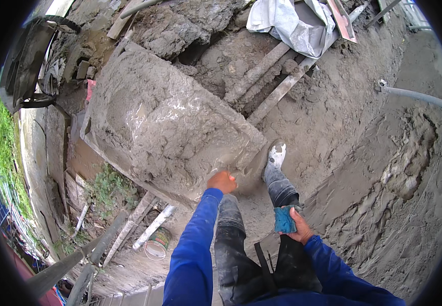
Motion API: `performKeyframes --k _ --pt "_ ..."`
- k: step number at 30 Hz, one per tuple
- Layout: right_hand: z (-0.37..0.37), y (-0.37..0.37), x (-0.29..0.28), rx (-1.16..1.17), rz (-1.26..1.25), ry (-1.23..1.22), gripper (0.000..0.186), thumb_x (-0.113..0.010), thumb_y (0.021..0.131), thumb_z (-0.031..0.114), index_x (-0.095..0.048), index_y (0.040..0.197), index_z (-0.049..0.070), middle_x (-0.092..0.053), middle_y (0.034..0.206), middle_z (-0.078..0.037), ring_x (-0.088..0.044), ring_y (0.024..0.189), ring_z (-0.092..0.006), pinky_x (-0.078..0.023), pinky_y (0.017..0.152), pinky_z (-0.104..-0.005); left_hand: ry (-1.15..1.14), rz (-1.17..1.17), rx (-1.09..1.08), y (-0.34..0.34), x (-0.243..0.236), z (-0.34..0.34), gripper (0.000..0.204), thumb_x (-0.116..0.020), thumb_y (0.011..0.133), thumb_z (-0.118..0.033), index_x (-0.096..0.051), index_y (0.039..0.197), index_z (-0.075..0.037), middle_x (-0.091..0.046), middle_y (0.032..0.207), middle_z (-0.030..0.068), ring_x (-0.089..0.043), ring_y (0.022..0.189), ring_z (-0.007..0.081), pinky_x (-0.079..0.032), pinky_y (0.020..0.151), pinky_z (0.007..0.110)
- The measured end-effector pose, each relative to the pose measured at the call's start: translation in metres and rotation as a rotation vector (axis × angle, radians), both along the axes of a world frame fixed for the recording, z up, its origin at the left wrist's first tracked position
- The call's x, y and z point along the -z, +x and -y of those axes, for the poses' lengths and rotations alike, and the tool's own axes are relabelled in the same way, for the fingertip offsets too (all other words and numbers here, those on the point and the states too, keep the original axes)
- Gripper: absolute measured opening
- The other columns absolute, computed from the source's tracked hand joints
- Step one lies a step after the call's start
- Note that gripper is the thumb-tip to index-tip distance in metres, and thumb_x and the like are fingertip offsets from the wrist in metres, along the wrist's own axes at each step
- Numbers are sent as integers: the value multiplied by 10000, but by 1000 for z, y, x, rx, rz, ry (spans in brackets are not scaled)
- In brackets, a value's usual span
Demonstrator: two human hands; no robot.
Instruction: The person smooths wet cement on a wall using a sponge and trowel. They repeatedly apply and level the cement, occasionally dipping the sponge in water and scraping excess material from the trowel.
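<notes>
Grey wet mortar (165, 127) lies heaped on a slanted board, and the worker's left hand (222, 181) presses half-curled against its near lower edge, gripping nothing that can be made out, while the right hand (296, 228) is closed around a blue sponge (284, 219) held by the knee. One boot (275, 159), just right of the left hand, is planted on churned sand. Keeping that foot braced and the sponge clear of the grit would seem the sound way to work the edge.

1 mortar heap (165, 127), 1 sponge (284, 220), 1 bucket (156, 246).
</notes>
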State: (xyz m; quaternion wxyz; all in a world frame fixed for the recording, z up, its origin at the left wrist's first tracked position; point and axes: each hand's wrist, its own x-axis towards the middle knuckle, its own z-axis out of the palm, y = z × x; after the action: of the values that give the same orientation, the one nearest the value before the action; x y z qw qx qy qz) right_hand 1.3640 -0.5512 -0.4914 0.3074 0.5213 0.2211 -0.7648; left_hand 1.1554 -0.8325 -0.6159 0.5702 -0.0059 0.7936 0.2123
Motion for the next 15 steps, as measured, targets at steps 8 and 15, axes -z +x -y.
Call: performKeyframes --k 8,15 --pt "-7 9 16 15 -30 -16 500 -489 998 579 -512 1326 202 -629 1151 -78 -676 888 -298 -571 639 -513 0 -37 41 -15 2 -1 372 -629 828 -340 -715 1060 -63 -711 1072 212 -672 1042 390 -528 915 482" --pt "8 -1 -18 -97 85 134 414 -520 1016 527 -628 1190 167 -677 991 -15 -652 853 -217 -574 760 -406 -12 -64 -104 -11 -16 28 460 -672 778 -338 -701 1143 -59 -696 1150 224 -653 1109 389 -512 952 480"
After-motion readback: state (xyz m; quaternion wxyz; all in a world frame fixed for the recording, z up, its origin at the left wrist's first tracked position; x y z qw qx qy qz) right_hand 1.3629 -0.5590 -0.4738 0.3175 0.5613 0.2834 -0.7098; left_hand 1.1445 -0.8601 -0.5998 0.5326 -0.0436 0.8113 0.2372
